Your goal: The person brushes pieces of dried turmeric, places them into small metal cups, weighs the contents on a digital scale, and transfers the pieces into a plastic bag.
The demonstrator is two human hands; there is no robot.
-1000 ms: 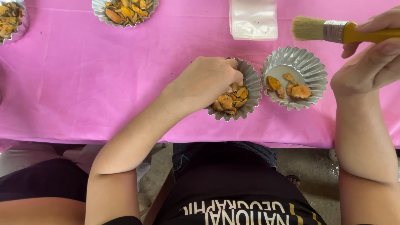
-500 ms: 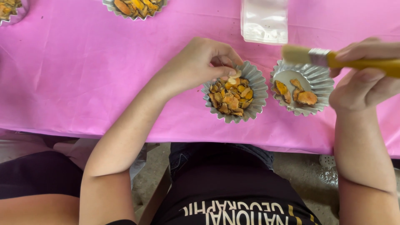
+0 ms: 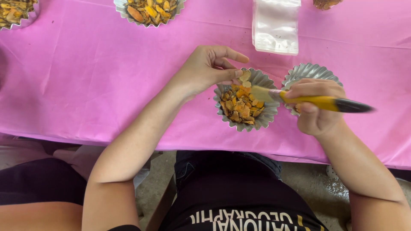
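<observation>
My left hand (image 3: 207, 68) pinches a small orange dried slice (image 3: 245, 77) above the far rim of a fluted foil tin (image 3: 266, 117) filled with orange dried slices. My right hand (image 3: 314, 107) grips a yellow-handled brush (image 3: 317, 102), whose pale bristles point left over that tin, close to the held slice. A second foil tin (image 3: 311, 72) lies just right of the first, partly hidden behind my right hand, so its contents do not show.
A pink cloth (image 3: 85, 81) covers the table. Clear plastic bags (image 3: 276, 25) lie at the far middle. Two more foil tins of orange slices stand at the far edge (image 3: 150, 10) and far left corner (image 3: 15, 13). The table's near edge runs above my lap.
My right hand brought the brush down and left, from above the right tin to over the full tin. My left hand lifted a slice from that tin to its far rim.
</observation>
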